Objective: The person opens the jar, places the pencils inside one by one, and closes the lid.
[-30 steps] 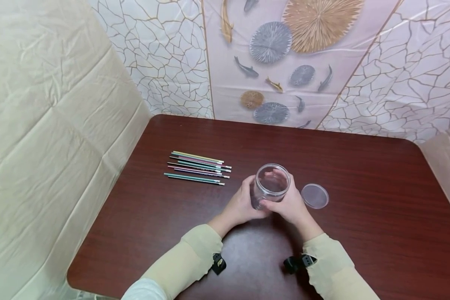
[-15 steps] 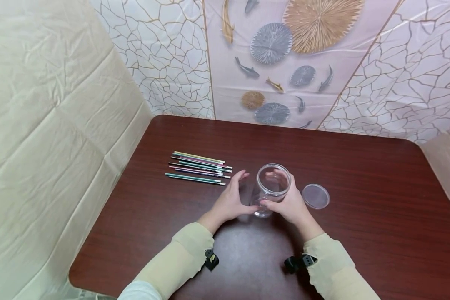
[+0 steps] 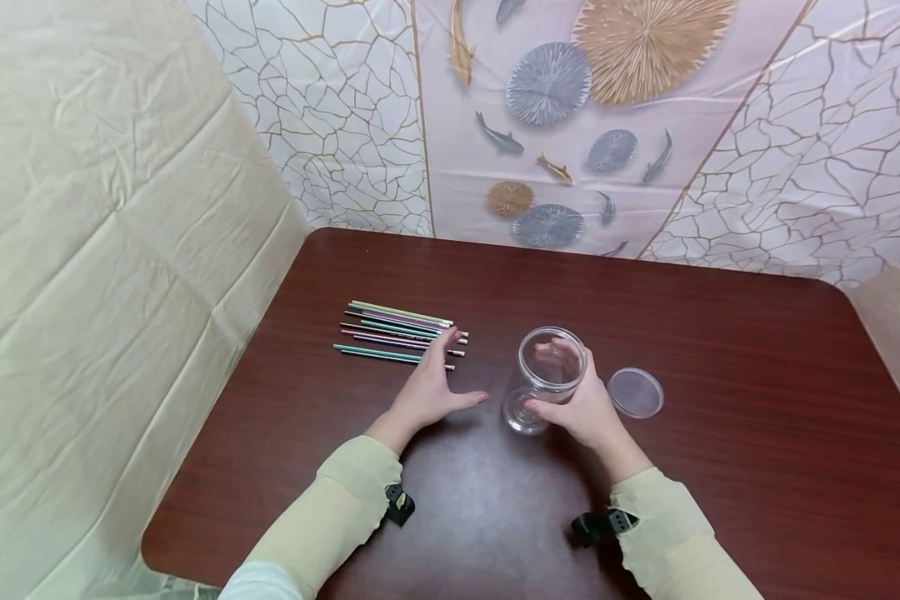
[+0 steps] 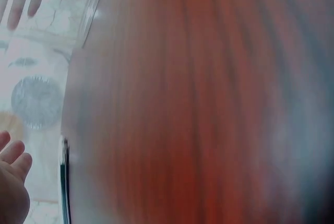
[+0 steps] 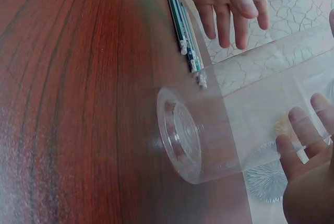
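My right hand (image 3: 581, 404) grips a clear plastic jar (image 3: 527, 392) around its side, thumb at the front and fingers behind. The jar has no lid on and its mouth faces up. In the right wrist view the jar's round base (image 5: 180, 138) shows close to the tabletop. My left hand (image 3: 426, 392) is off the jar, thumb and fingers spread, holding nothing. Its fingertips overlap the eraser ends of several pencils (image 3: 390, 333) in the head view. The right wrist view shows the left hand (image 5: 229, 4) above those pencils (image 5: 182, 31).
A round clear lid (image 3: 636, 392) lies flat just right of the jar. The dark red-brown wooden table (image 3: 757, 400) extends to a patterned cloth wall (image 3: 345, 117) at the back. A cream cloth (image 3: 120, 292) hangs along the left side.
My left hand has let go of the jar and moved left to the pencils' eraser ends. The right hand keeps hold of the jar, nearly still.
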Motion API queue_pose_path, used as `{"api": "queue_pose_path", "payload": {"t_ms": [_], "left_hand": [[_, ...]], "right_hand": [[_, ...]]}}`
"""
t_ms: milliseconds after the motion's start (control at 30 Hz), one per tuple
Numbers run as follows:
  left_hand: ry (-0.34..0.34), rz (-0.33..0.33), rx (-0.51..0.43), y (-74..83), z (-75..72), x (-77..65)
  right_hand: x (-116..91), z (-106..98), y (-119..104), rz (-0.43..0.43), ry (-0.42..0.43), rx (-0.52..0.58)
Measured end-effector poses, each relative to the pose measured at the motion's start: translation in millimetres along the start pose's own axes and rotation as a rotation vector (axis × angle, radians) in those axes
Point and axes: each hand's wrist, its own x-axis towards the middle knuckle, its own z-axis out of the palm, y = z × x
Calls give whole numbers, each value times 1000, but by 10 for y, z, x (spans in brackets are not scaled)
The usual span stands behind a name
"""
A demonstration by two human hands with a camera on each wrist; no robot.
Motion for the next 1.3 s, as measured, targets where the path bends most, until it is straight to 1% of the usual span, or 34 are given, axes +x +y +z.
{"api": "queue_pose_path", "payload": {"t_ms": [200,333,433,567,733,967,1133,1300], "left_hand": [[36,-68,47,-122,-160,-21],[83,-76,103,-229,-278,-39],[102,-79,129,-310,-372,-50],[106,-100,166,-402,-492,-82],[122,-132,204,-508,-636,-136],[119,-215,249,-679,-872,-219],[103,-227,283,-782,-1009,-243],[56,-239,323,-856,-1110,-251]], "right_hand": [[-1,8,-8,1,6,16],[3,12,-9,0,4,20],[4,8,3,-8,4,20],[5,4,23,-18,0,25],[7,2,15,-10,-5,22],[12,3,-7,-18,-8,10],[7,-6,1,-11,-8,15],[6,-10,1,-1,-14,16]]}}
